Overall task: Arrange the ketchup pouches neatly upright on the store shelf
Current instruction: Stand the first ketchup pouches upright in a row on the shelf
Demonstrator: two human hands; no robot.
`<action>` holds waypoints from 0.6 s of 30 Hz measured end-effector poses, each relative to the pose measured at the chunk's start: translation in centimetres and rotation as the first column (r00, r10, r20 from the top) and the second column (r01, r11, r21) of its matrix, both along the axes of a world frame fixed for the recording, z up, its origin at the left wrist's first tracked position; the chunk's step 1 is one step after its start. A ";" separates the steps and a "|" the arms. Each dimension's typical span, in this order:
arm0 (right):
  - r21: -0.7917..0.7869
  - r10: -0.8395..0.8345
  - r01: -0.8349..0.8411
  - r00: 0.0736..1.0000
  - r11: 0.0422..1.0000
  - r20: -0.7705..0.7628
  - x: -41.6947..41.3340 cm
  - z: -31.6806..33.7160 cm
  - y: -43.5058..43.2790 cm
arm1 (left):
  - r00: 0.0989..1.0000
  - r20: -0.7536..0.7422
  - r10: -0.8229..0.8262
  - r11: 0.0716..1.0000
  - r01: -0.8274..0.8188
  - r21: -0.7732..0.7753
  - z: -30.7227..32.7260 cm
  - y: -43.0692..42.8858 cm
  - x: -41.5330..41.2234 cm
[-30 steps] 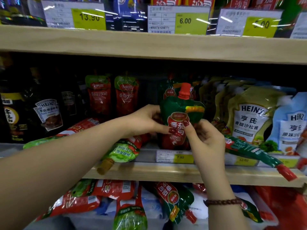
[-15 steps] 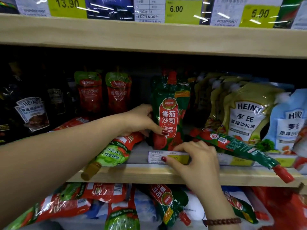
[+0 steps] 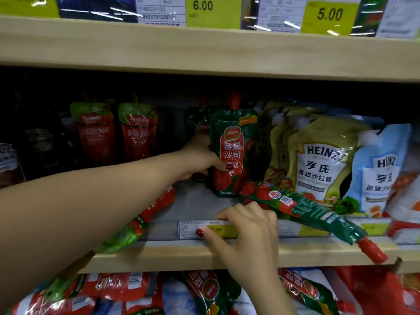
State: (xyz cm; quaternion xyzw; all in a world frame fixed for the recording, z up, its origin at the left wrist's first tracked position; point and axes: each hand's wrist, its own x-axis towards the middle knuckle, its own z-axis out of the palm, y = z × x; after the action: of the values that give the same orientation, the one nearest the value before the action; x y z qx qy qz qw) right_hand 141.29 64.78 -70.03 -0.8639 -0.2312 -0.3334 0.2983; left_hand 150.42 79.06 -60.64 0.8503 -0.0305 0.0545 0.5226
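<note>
Fingers: left hand (image 3: 200,160) gripped upright green-and-red plastic ketchup pouch (image 3: 231,153) | right hand (image 3: 247,228) pinched yellow price-label strip (image 3: 217,230) | base likely needed seating flat.

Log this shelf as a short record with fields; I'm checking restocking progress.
left hand: grips upright green ketchup pouch
right hand: pinches price label on shelf front
lying flat: green pouch, cap overhanging the edge; another pouch beneath left arm
upright behind: two red pouches
right side: Heinz dressing pouches
</note>
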 end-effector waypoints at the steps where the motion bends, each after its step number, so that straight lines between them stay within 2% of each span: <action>1: -0.004 0.001 -0.001 1.000 1.000 0.000 0.0 -0.1 0.0 | 1.000 0.002 -0.003 1.000 0.002 0.001 -0.1 -0.4 0.3; 18: 0.018 0.013 -0.014 0.999 1.000 0.043 0.3 -0.5 0.0 | 0.993 -0.077 -0.092 0.994 0.096 0.047 -1.9 -1.5 2.6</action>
State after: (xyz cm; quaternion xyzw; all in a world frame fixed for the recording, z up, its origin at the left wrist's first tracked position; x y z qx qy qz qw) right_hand 141.59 64.82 -70.51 -0.8523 -0.2401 -0.3519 0.3035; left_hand 153.01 77.59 -62.55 0.8623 -0.0524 -0.0029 0.5036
